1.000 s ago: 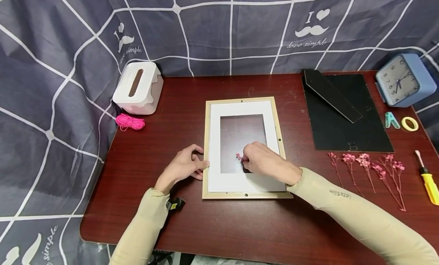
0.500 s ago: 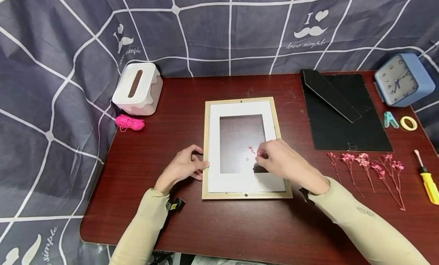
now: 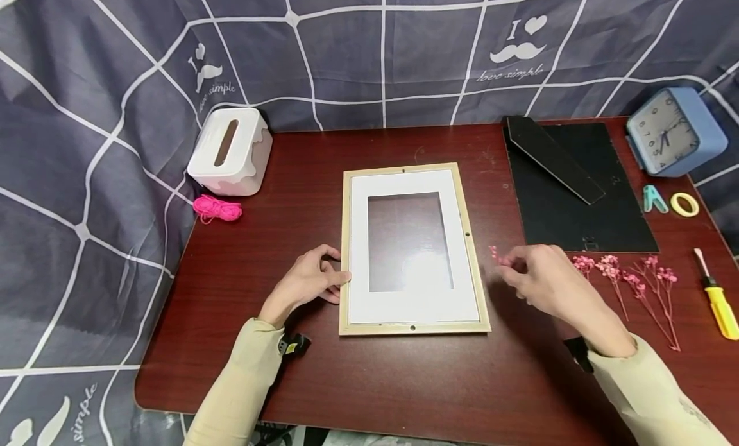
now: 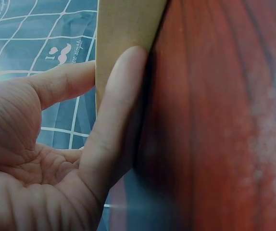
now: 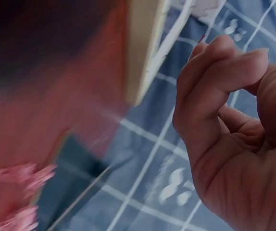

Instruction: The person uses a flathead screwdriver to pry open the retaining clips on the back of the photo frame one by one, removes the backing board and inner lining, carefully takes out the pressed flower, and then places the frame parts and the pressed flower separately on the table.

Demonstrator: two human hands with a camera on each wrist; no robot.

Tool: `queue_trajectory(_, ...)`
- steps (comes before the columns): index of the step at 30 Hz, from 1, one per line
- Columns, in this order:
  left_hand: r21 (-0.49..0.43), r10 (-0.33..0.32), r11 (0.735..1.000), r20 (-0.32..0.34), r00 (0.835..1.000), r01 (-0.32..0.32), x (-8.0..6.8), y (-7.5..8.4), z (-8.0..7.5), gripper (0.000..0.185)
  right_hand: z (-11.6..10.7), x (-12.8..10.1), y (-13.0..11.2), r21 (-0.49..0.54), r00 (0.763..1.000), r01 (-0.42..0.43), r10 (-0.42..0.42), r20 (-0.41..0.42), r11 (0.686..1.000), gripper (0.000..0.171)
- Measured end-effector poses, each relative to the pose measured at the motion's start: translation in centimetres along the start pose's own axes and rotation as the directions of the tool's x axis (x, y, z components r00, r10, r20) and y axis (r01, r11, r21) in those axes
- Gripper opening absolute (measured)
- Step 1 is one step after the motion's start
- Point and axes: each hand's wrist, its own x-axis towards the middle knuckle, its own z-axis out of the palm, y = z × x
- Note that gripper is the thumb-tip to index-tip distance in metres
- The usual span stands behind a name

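A light wooden picture frame (image 3: 412, 328) with a white mat (image 3: 358, 253) round a see-through window lies on the table. My left hand (image 3: 306, 276) rests against its left side; the left wrist view shows the thumb (image 4: 123, 82) lying along the wooden rail and the index fingertip right at its edge. To the right of the frame, my right hand (image 3: 548, 285) pinches a small pink dried flower sprig (image 3: 494, 253) above the table. Its blossoms show past the fingertips and its stem is mostly hidden. Several more pink dried flowers (image 3: 609, 269) lie near the right hand.
A black backboard (image 3: 612, 176) with a stand leg lies at the back right. Beyond it are a blue clock (image 3: 701, 135), a teal clip (image 3: 654, 199), a yellow ring (image 3: 684, 205) and a screwdriver (image 3: 722, 305). A tissue box (image 3: 231, 154) and pink cord (image 3: 216, 208) sit at left.
My right hand has lifted out of the frame's window and moved right, past the frame, with the pink flower sprig in its fingers. My left hand has stayed at the frame's side.
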Motion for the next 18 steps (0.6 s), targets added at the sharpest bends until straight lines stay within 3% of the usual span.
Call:
queue_trajectory(9,0.006,-0.003,1.000,0.001,1.000,0.003,0.0,-0.1,-0.1,0.055,0.3,-1.5,5.1,0.049,0.989,-0.141,0.139,0.050,0.989,0.022)
queue_trajectory(18,0.001,-0.004,1.000,-0.002,1.000,0.004,0.0,-0.1,0.0,0.054,0.2,-1.9,7.6,0.026,0.980,-0.186,0.184,0.076,0.982,0.023)
